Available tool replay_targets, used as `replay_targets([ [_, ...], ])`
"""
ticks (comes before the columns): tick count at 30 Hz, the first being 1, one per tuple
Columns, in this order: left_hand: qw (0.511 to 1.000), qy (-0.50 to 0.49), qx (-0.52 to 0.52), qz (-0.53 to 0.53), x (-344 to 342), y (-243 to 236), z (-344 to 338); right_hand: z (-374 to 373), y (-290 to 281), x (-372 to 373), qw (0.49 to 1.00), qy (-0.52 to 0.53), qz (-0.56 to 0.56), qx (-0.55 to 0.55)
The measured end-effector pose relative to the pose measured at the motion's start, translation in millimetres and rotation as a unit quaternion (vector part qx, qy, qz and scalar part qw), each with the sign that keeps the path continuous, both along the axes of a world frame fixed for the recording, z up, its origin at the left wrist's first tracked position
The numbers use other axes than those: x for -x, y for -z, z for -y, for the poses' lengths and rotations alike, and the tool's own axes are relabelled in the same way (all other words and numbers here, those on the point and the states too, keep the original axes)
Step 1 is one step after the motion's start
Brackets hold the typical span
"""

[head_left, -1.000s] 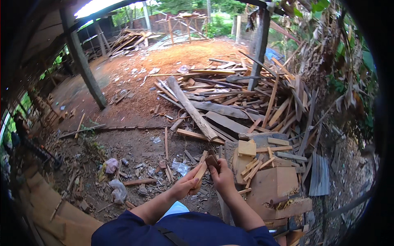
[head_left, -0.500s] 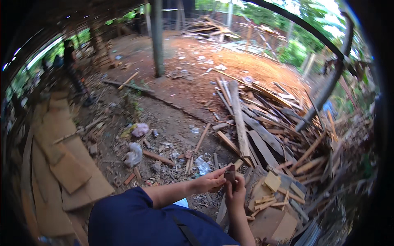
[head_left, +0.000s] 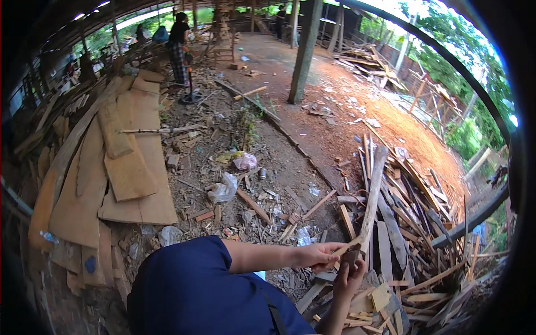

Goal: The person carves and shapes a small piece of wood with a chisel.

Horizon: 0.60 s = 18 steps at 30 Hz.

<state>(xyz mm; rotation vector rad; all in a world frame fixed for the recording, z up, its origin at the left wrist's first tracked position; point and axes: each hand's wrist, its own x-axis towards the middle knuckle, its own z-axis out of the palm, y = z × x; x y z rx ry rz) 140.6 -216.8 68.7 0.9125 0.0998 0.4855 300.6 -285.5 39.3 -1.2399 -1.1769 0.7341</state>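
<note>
In front of my body, to the right of the middle, my two hands almost meet. My left hand (head_left: 317,256) is closed in a pinch on a thin, pale strip of wood (head_left: 347,246). My right hand (head_left: 349,279), just right of it and slightly lower, has its fingers wrapped round a small dark brown block (head_left: 352,257) that stands upright. The pale strip's far end lies at the block's top; whether they touch I cannot tell. Just beyond my hands lies a long weathered plank (head_left: 373,195).
Wide boards (head_left: 142,192) lie stacked on the left. A scrap-wood heap (head_left: 402,223) covers the right, with small offcuts (head_left: 381,297) beside my right forearm. Plastic bags (head_left: 223,188) and chips litter the ground. A post (head_left: 306,56) stands ahead; another person (head_left: 179,47) stands far left.
The view has swung left, so the surroundings sit further right and more of the board stack shows. My hands stay close together; the pale strip now shows more fully beside the brown block.
</note>
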Motion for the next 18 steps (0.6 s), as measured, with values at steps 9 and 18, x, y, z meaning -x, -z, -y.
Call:
replay_targets([
  [9, 0.998, 0.029, -0.057, -0.022, 16, 3, -4, -20, -12, 10, 0.999, -0.039, 0.012, 0.012],
  [18, 0.989, -0.102, -0.074, -0.078, 33, 1, -16, -35, -17, 42, 0.994, -0.071, 0.074, -0.025],
])
